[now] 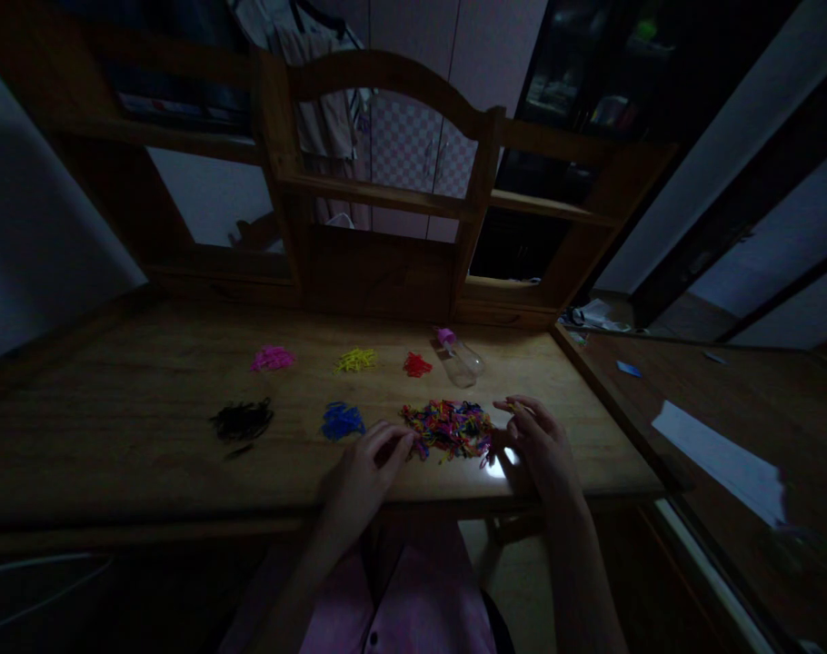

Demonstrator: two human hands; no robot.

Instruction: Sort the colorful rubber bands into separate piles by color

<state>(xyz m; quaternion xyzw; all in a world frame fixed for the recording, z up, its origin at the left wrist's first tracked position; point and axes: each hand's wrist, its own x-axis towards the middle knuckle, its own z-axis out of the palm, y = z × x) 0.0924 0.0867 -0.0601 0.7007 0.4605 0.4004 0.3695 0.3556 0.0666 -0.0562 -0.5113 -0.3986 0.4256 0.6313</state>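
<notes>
A heap of small mixed-colour rubber bands (451, 427) lies on the wooden desk in front of me. At its left edge, my left hand (367, 468) has thumb and fingers pinched together; whatever is between them is too small to make out. My right hand (540, 440) is just right of the heap, its fingers stretched out and apart, with a faint yellowish spot near the fingertips. Single-colour piles lie farther left and back: blue bands (343, 421), black bands (242, 420), pink bands (273, 358), yellow bands (356, 360) and red bands (417, 364).
A clear bottle (463, 361) with a pink cap lies behind the heap. The desk (147, 391) has a wooden shelf frame (379, 186) along its back. On the right, a lower brown surface holds a white paper strip (720, 459) and a blue card (629, 369). The room is dim.
</notes>
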